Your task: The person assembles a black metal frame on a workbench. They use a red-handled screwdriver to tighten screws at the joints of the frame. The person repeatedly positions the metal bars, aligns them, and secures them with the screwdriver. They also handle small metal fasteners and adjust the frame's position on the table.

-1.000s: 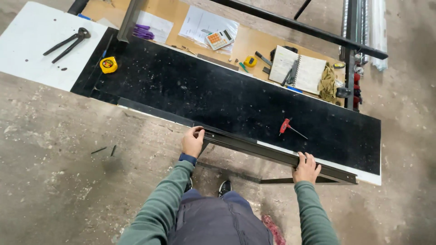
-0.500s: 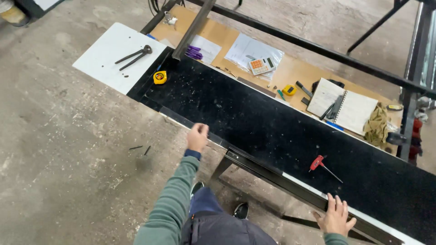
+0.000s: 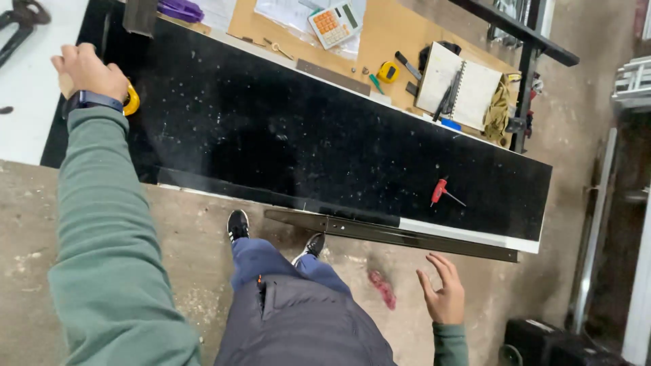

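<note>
Your left hand (image 3: 87,69) is stretched out to about 10 o'clock, fingers curled over a yellow tape measure (image 3: 131,99) at the far left of the long black slab (image 3: 325,146); whether they have truly clamped on it, I cannot tell. Your right hand (image 3: 444,293) hangs open and empty at 4 o'clock, below the dark metal rail (image 3: 393,234) along the slab's near edge. A red-handled key (image 3: 439,192) lies toward 2 o'clock. Close your fingers fully around the case before lifting.
</note>
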